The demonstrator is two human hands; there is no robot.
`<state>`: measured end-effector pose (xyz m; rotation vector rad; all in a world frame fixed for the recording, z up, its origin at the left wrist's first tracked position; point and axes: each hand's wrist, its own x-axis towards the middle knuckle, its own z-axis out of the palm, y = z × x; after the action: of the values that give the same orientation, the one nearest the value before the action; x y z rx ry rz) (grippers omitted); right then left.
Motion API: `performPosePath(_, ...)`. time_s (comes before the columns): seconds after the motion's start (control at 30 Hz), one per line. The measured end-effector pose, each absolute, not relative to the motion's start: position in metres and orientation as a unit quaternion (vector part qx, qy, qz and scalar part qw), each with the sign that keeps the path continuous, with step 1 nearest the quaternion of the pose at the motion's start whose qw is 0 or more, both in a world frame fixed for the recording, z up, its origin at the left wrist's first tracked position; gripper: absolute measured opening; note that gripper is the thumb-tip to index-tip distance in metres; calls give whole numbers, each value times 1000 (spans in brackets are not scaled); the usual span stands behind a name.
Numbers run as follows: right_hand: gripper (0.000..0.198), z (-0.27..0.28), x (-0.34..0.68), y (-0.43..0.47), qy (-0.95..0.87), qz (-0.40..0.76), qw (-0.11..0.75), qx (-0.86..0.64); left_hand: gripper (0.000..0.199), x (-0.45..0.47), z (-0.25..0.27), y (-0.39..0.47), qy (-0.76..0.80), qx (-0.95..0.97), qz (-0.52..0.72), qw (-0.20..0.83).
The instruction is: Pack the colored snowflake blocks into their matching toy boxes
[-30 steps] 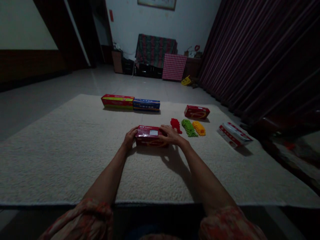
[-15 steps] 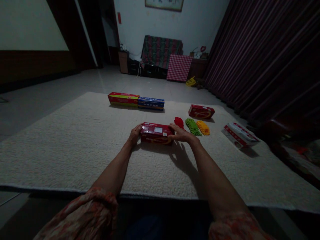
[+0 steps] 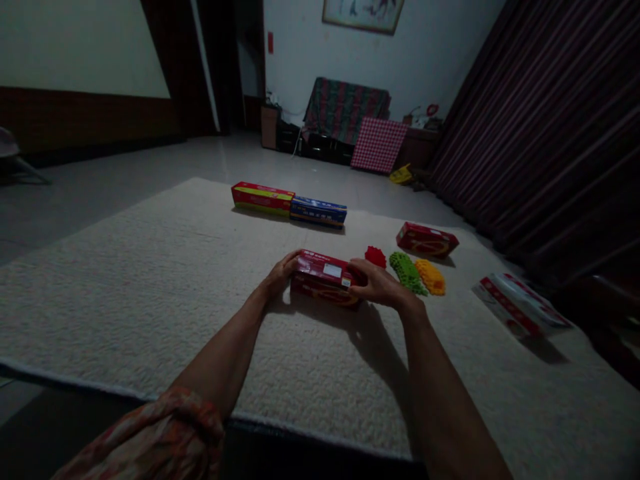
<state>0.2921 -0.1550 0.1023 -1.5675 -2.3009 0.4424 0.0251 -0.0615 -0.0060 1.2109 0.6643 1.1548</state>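
A red carton [image 3: 325, 283] with a pale label on top rests on the cream textured cover, between my two hands. My left hand [image 3: 283, 272] is wrapped around its left end. My right hand [image 3: 377, 283] grips the right end, thumb on the near side and fingers over the top edge. Just beyond my right hand lie a red piece [image 3: 375, 257], a green piece [image 3: 407, 272] and a yellow piece [image 3: 431, 277], all small and knobbly, perhaps yarn or fabric.
A red-and-yellow long box [image 3: 263, 199] touches a blue long box [image 3: 318, 211] at the back of the cover [image 3: 150, 267]. Another red carton [image 3: 427, 240] stands behind the coloured pieces. At the right, a white-and-red package [image 3: 520, 305] sits near the cover's edge.
The view has turned and tilted, so everything appears shifted to the right. Both hands stay on the red carton, which keeps about the same place on the cover.
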Motion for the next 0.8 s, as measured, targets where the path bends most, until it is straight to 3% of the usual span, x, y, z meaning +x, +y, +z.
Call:
performPosePath(0.3, 40, 98, 293, -158, -795, 177, 245, -526, 68, 25, -3, -63, 311, 560, 470, 607)
performPosePath(0.8, 37, 69, 302, -152, -759, 107, 358, -533, 82, 29, 6, -71, 294, 571, 460, 613)
